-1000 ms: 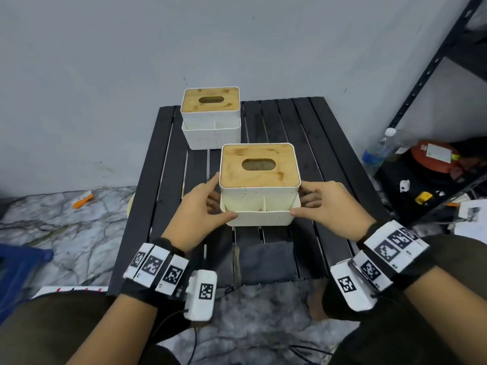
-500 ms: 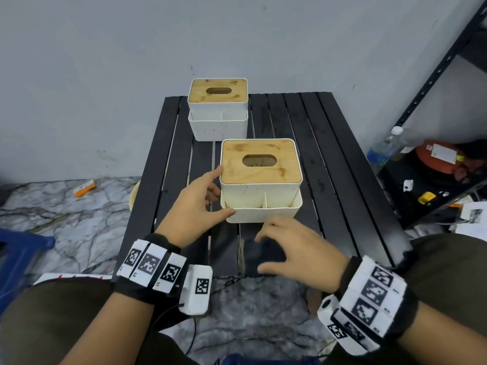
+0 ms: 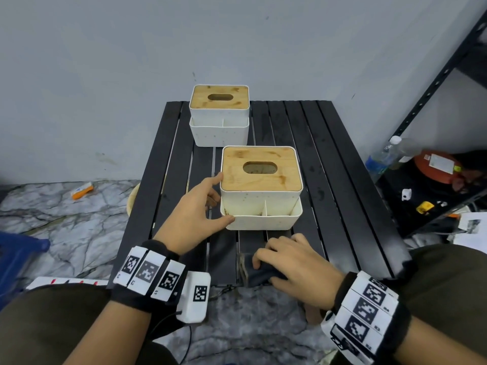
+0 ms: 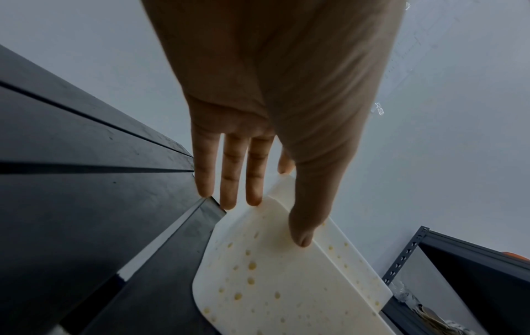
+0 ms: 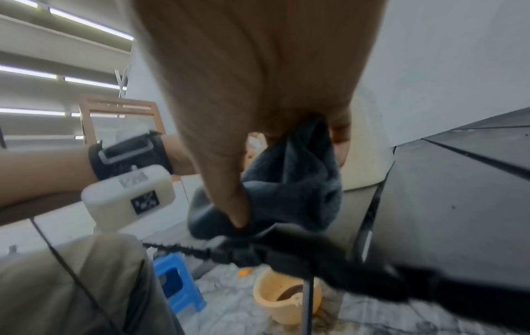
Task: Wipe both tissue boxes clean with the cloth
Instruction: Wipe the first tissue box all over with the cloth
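Two white tissue boxes with wooden lids stand on a black slatted table (image 3: 329,180). The near box (image 3: 261,188) is spotted with yellowish stains (image 4: 252,281); the far box (image 3: 219,114) stands at the table's back edge. My left hand (image 3: 210,204) steadies the near box from its left with straight fingers (image 4: 229,176), its thumb pressing on the front corner. At the table's near edge, my right hand (image 3: 266,262) grips a bunched dark grey cloth (image 3: 259,272), pinched between thumb and curled fingers (image 5: 301,197).
A black metal rack (image 3: 434,83) stands to the right, with a plastic bottle (image 3: 382,159) and clutter on its low shelf. Under the table's edge are a yellowish bucket (image 5: 284,299) and a blue stool (image 5: 179,281). An orange item (image 3: 82,191) lies on the marble floor.
My right hand left the near box's right side, dropped to the cloth at the table's near edge and gathered it into a grip. The left hand stayed on the box.
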